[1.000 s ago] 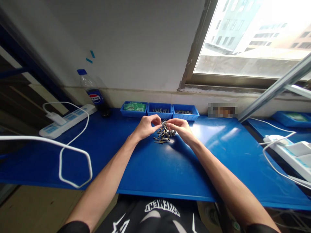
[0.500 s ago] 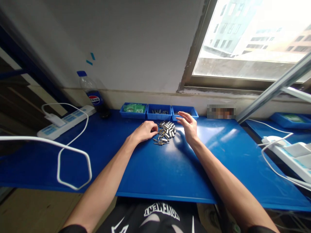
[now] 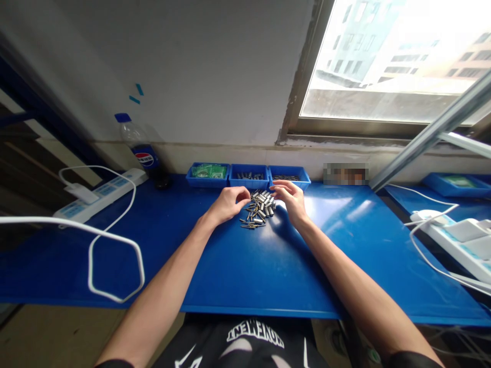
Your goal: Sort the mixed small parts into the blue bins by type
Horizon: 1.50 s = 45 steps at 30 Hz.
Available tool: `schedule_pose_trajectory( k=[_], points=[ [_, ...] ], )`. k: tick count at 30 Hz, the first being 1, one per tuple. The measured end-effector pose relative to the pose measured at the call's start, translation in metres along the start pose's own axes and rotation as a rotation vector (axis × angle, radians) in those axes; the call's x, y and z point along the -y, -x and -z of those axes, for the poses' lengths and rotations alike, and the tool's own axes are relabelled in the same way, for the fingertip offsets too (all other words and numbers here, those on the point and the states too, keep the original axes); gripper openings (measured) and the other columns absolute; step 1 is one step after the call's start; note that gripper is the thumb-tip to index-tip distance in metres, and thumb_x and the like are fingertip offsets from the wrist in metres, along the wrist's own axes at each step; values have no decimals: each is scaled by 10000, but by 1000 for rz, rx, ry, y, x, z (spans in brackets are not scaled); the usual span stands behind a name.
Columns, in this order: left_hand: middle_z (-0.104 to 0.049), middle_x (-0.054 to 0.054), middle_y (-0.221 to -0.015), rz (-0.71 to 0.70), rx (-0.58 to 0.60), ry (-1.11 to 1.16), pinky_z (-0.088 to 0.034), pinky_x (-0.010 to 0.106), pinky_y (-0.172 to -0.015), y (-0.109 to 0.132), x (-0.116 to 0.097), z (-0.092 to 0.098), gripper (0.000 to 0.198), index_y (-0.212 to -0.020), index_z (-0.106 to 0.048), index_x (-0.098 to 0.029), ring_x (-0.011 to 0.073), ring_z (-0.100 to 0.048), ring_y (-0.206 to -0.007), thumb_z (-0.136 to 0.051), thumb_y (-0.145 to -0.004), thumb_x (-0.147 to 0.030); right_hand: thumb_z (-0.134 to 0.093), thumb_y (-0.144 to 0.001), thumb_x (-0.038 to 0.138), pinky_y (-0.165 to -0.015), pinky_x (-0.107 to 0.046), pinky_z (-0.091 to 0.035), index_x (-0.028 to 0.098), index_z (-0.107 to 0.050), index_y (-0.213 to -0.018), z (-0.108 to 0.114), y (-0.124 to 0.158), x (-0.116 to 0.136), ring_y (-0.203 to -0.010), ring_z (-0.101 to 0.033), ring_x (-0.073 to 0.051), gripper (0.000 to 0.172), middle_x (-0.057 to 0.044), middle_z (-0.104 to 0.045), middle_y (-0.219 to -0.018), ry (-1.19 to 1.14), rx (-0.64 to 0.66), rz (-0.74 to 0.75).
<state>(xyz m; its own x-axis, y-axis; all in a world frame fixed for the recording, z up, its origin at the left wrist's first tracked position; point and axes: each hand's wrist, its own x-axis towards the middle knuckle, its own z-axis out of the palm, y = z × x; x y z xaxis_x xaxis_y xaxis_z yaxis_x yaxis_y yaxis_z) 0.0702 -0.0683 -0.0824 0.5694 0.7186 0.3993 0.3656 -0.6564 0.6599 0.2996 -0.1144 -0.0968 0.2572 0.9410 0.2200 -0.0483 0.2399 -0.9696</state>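
A pile of small metal parts [image 3: 262,205], silvery cylinders and thin brass-toned pins, lies on the blue tabletop [image 3: 245,271]. My left hand [image 3: 230,203] is at the pile's left side, thumb and forefinger drawn together; whatever they pinch is too small to make out. On the right, my right hand [image 3: 292,200] hangs over the pile's edge with fingers bent and apart, and I see nothing in them. Behind the pile stand a blue bin of dark cylindrical parts [image 3: 248,182], a bin of thin pins [image 3: 290,185] and a bin with green packets [image 3: 207,180].
A cola bottle [image 3: 146,156] stands at the back left beside a white power strip [image 3: 103,194]. A white cable [image 3: 140,250] loops over the left side. At right are a metal strut [image 3: 418,138], another power strip [image 3: 452,245] and another blue bin [image 3: 433,181].
My left hand has risen slightly from the tabletop beside the pile. My right hand has come down and left, from near the right bin to the pile's edge.
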Motion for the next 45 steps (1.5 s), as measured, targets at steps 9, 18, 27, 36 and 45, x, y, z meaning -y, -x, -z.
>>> schedule_pose_trajectory(
  k=[9,18,27,36,45],
  points=[
    [-757,34,-870,-4,-206,182,-591,296,-781,-3,-20,-4,113,-922,-707,-179,175,-719,-783,-744,-850,-258,-798,-784,527,-713,-357,-548,236,-769,-1038,-11,9,11,-710,-680,-204,388,-28,-752,-796,31,261,-59],
    [-754,17,-880,-30,-160,72,-550,266,-761,-2,-17,-4,99,-934,-709,-181,158,-706,-793,-728,-845,-221,-871,-726,485,-766,-354,-558,217,-806,-934,-13,9,6,-741,-693,-204,345,-32,-765,-787,6,268,-76],
    [-752,24,-865,74,166,-123,-526,271,-758,3,3,1,104,-911,-715,-180,179,-708,-806,-710,-807,-181,-849,-719,400,-1014,-460,-559,221,-722,-1229,4,-7,-4,-1096,-725,-284,556,-119,-733,-1296,-33,-87,79],
    [-738,27,-875,76,190,-139,-508,266,-748,4,8,-7,160,-908,-658,-190,178,-695,-795,-612,-821,-64,-788,-753,419,-837,-425,-611,217,-703,-1186,1,-3,1,-915,-750,-253,486,-126,-739,-1266,4,-49,23],
    [-691,49,-868,6,182,-199,-477,278,-709,4,7,-7,189,-872,-591,-190,189,-644,-783,-557,-830,-9,-784,-753,398,-742,-367,-577,212,-714,-1136,1,-3,-1,-806,-724,-207,431,-111,-755,-1199,-11,-20,-3]
  ],
)
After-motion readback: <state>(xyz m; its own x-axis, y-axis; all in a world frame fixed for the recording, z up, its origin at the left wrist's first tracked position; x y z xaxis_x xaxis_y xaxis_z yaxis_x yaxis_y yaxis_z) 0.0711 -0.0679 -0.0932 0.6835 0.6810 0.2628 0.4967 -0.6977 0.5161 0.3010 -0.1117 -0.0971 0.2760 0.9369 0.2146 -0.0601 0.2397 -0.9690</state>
